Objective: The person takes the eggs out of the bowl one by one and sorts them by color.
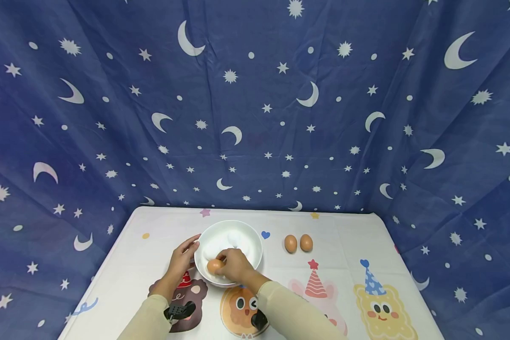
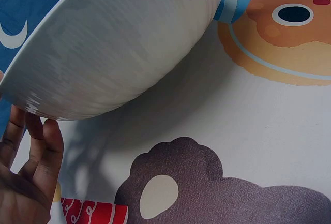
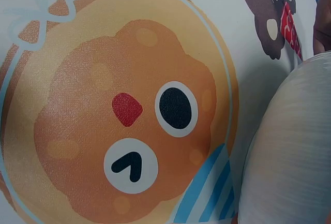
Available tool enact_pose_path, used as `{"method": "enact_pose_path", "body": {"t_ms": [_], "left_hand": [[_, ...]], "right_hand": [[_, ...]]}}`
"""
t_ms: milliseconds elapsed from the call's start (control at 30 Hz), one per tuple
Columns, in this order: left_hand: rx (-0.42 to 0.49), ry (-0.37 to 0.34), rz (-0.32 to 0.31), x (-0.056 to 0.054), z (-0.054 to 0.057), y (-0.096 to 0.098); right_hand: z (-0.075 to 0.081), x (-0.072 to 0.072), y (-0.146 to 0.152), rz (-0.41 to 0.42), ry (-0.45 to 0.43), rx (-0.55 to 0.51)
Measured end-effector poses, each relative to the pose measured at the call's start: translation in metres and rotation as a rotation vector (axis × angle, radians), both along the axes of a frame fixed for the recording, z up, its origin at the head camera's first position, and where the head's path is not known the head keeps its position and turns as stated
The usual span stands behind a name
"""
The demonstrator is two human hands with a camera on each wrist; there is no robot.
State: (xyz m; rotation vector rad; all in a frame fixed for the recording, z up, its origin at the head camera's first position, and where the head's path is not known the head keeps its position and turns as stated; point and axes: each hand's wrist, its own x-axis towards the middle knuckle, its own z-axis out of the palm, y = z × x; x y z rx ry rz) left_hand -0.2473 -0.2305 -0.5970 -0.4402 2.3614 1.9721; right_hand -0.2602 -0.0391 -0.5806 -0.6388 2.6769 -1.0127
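A white bowl (image 1: pixel 251 231) sits on the table, with pale rounded shapes faintly visible inside. My left hand (image 1: pixel 182 257) holds the bowl at its left side, fingers at the rim. In the left wrist view, fingertips (image 2: pixel 51 131) touch the outside of the bowl (image 2: pixel 129 53). Reaching over the bowl's near right rim, my right hand (image 1: pixel 235 265) pinches a brown egg (image 1: pixel 214 267) low inside the bowl. The right wrist view shows only the bowl's outer wall (image 3: pixel 295 146) and the tablecloth; the right hand's grip is hidden there.
Two brown eggs, a left one (image 1: pixel 291 243) and a right one (image 1: pixel 306 242), lie side by side to the right of the bowl. The tablecloth (image 1: pixel 255 215) is white with cartoon prints. A blue curtain (image 1: pixel 255 132) with moons and stars hangs behind and at both sides.
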Motion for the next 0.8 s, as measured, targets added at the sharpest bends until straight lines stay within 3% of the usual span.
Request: {"method": "enact_pose_path", "body": {"t_ms": [467,800], "left_hand": [[0.016,-0.005,-0.002,-0.001,0.001,-0.001],[0.013,-0.006,0.002,-0.001,0.001,-0.001]], "right_hand": [[0.008,0.000,0.005,-0.011,-0.055,-0.156],[0.025,0.003,0.018,-0.132,-0.191,-0.298]]}}
